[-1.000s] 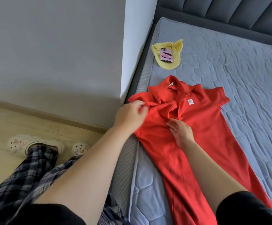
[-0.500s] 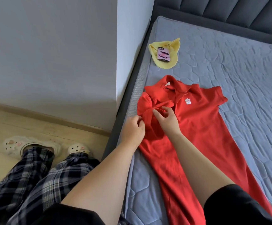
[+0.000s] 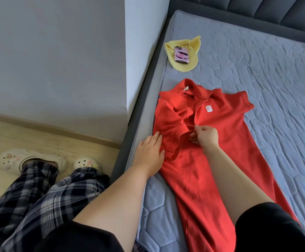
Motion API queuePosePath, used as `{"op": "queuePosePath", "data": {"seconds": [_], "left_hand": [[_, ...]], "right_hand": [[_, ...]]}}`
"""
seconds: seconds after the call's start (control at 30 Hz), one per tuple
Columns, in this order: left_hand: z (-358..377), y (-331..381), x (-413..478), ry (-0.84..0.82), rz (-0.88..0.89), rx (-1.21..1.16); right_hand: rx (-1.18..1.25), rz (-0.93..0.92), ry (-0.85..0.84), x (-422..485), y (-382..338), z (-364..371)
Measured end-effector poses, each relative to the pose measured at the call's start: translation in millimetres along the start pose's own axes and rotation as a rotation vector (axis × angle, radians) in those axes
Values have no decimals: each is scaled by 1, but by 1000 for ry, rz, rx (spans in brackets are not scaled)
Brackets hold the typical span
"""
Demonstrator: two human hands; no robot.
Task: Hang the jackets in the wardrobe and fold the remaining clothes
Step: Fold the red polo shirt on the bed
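Mattress (image 3: 257,70) | left hand (image 3: 149,153) now flat on shirt (image 3: 220,133) | right hand (image 3: 205,136) pinching sleeve

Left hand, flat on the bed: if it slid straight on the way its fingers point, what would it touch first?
The left hand would likely meet the folded-in sleeve of the red polo shirt first.

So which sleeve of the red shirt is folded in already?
The sleeve near the bed's edge, by the left hand, is folded over the red shirt. The other sleeve lies spread out flat on the mattress.
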State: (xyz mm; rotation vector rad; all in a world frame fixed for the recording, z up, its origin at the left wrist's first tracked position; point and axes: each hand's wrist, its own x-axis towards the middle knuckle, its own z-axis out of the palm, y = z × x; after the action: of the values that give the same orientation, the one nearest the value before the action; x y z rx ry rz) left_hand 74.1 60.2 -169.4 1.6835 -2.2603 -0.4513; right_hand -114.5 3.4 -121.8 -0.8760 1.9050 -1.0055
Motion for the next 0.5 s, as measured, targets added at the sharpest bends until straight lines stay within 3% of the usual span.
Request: {"op": "queuePosePath", "data": {"seconds": [0.1,0.3,0.4,0.5], "left_hand": [[-1,-1,-4,25,65,-10],[4,-2,-15,-28,208,167],[0,3,-10,10,309,197],[-6,12,-5,19,319,117]], "right_hand": [[5,59,-46,-5,3,0],[-292,-74,-192,-4,-10,8],[-171,-67,-120,-1,-9,-2],[-466,-132,-49,2,4,-7]]}}
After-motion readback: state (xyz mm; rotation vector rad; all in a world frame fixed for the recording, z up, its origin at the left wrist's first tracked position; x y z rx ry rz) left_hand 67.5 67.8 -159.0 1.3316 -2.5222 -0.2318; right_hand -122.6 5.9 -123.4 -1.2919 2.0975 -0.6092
